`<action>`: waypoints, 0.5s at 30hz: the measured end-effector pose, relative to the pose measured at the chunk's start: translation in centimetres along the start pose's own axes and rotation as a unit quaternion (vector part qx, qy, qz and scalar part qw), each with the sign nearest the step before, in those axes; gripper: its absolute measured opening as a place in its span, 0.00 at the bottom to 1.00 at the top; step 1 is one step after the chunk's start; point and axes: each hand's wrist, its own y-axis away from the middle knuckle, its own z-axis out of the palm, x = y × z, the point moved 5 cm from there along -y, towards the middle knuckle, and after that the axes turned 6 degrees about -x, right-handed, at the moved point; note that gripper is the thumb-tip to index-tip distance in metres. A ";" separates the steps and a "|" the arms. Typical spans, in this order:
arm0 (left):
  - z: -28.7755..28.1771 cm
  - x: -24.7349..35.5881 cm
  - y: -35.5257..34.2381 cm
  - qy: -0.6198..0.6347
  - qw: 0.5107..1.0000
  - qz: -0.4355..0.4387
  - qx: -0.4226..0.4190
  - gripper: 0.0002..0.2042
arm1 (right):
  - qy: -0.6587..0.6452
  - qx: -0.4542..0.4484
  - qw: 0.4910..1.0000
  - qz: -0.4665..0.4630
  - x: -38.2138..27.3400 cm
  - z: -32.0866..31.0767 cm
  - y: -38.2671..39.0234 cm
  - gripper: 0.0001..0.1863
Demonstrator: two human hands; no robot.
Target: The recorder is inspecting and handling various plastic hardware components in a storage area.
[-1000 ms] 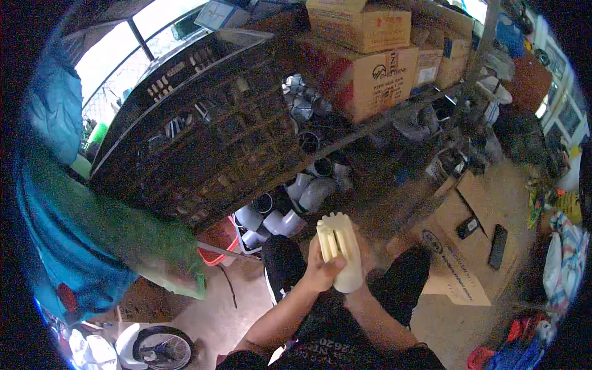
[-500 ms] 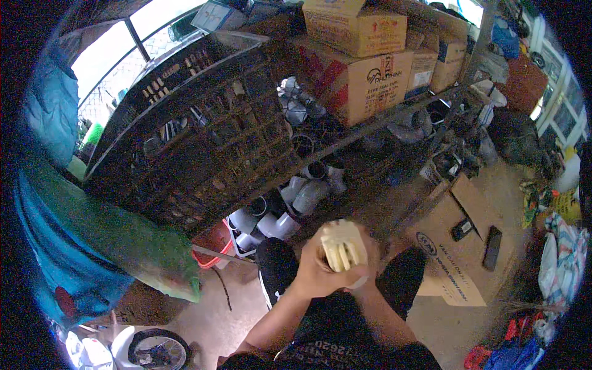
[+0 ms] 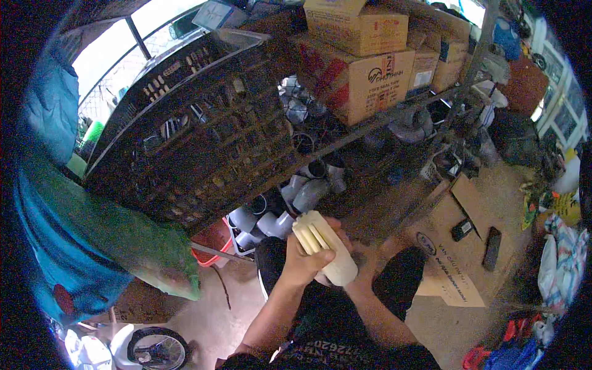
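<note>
A cream cylindrical piece [image 3: 330, 256] with long slots at its upper end is tilted up to the left above my lap. My left hand [image 3: 302, 265] grips its left side, with the thumb lying across the slotted part. My right hand [image 3: 353, 265] is closed round its far right side, partly hidden behind it. My knees in dark trousers are on either side.
A dark compartmented rack [image 3: 203, 148] spans the front, with grey pipe fittings [image 3: 307, 197] below and cardboard boxes [image 3: 351, 86] at upper right. A red basket [image 3: 206, 253] is left. Flattened cardboard [image 3: 450, 246] with two small dark objects lies right. Blue tarp [image 3: 68, 246] hangs left.
The cream piece was upright, then tipped with its slotted end toward me, and now leans up to the left. Both hands have turned with it and still hold it.
</note>
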 end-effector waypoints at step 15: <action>-2.4 -2.9 0.2 0.087 0.994 -0.011 0.064 0.27 | 0.275 -0.038 0.935 -0.222 -10.4 4.5 1.6 0.07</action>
